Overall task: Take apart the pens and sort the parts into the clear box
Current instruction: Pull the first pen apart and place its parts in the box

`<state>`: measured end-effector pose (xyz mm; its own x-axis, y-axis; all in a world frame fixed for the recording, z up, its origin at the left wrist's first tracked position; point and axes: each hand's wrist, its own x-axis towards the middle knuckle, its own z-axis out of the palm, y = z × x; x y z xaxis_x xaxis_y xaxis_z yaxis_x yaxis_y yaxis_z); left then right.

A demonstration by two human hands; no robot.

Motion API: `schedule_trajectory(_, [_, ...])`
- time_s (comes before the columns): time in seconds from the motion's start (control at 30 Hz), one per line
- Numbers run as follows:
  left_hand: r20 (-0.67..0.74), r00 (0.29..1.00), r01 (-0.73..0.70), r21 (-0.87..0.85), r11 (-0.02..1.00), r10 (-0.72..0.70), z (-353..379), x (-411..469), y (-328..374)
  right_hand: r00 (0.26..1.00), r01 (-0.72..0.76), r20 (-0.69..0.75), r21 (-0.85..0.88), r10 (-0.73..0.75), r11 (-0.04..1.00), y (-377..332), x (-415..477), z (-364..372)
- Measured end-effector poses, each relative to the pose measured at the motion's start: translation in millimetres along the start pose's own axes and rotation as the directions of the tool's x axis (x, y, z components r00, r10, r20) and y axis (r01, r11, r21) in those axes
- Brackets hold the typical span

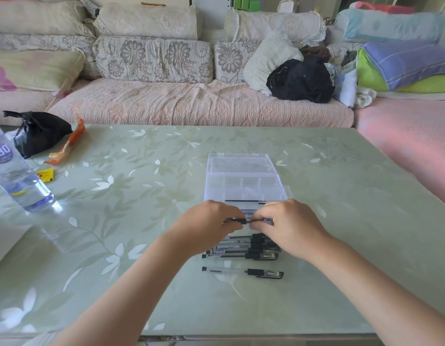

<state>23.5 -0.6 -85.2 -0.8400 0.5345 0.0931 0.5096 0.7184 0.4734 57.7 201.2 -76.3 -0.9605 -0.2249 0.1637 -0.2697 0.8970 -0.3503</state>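
Both hands hold one pen (243, 221) level, just above the near edge of the clear box (243, 186). My left hand (206, 228) grips its left end and my right hand (288, 226) pinches its right end; most of the pen is hidden by the fingers. The box lies open with its lid (241, 163) folded back, and a thin black refill (243, 201) lies in its near compartment. Under my hands is a pile of several clear pens with black caps (243, 248). One pen (242, 272) lies apart, nearer to me.
On the green glass table (141, 221), a water bottle (16, 176) stands at the left. Behind it lie a black bag (39, 133), an orange wrapper (66, 146) and a small yellow card (45, 174). A sofa (191, 101) runs along the far edge.
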Motion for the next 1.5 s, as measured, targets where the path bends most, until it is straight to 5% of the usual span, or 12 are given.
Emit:
schedule_trajectory(0.27, [0.089, 0.994, 0.076, -0.122, 0.99, -0.065, -2.7, 1.1, -4.4, 0.994, -0.03, -0.098, 0.164, 0.046, 0.986, 1.0, 0.7, -2.2])
schedule_trajectory(0.43, [0.05, 0.996, 0.079, -0.007, 0.997, -0.078, -6.4, -0.9, -3.3, 1.0, -0.014, -0.01, 0.123, 0.015, 0.992, 1.6, 0.4, -7.3])
schedule_trajectory(0.63, [0.08, 0.953, 0.286, 0.074, 0.955, -0.292, -33.7, -3.4, -40.8, 0.992, -0.124, -0.008, 0.082, 0.125, 0.989, 23.6, 4.7, -19.2])
schedule_trajectory(0.77, [-0.034, 0.921, 0.389, 0.108, 0.915, -0.388, -48.2, -8.4, -57.8, 0.988, -0.153, -0.016, 0.044, 0.154, 0.987, 31.8, 5.3, -21.4])
schedule_trajectory(0.93, [-0.247, 0.954, 0.183, 0.035, 0.983, -0.169, -34.2, -7.6, -34.9, 0.993, -0.12, 0.013, 0.022, 0.12, 0.993, 24.3, 5.4, -13.0])
schedule_trajectory(1.1, [-0.19, 0.981, -0.019, 0.075, 0.997, 0.033, -7.4, -0.2, -9.3, 0.998, -0.066, -0.021, 0.045, 0.067, 0.997, 15.4, 4.1, -5.7])
schedule_trajectory(1.33, [-0.179, 0.984, 0.033, 0.11, 0.993, -0.013, 1.5, 5.8, -7.1, 0.987, -0.084, -0.127, 0.101, 0.097, 0.991, 19.6, 0.6, -3.3])
schedule_trajectory(1.5, [-0.183, 0.982, 0.081, 0.147, 0.986, -0.053, 5.7, 4.9, -9.9, 0.956, -0.227, -0.18, 0.045, 0.232, 0.973, 44.1, -12.3, -19.4])
